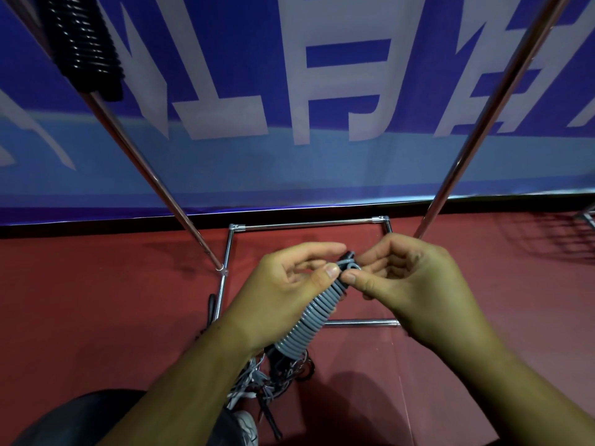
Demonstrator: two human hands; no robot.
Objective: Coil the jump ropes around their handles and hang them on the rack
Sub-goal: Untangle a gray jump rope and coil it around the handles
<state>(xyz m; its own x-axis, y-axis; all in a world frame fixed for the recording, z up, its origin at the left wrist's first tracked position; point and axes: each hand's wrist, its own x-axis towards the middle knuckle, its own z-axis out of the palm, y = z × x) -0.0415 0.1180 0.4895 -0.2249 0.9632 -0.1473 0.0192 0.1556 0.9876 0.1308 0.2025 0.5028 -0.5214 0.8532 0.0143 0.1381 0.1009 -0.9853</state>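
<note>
Lighting: dim indoor, uneven; blue banner [289, 162] brightest along its pale lower band, red floor [96, 300] muted. Shadows: soft dark patches on the banner and a latticed one on the floor far right. Quality: centre sharp; rack poles [483, 123] splayed by wide-angle distortion, bearing thin glints; corners dark.

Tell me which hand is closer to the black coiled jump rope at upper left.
Left. The left hand is below and right of the black coiled jump rope; the right hand is farther right.
</note>
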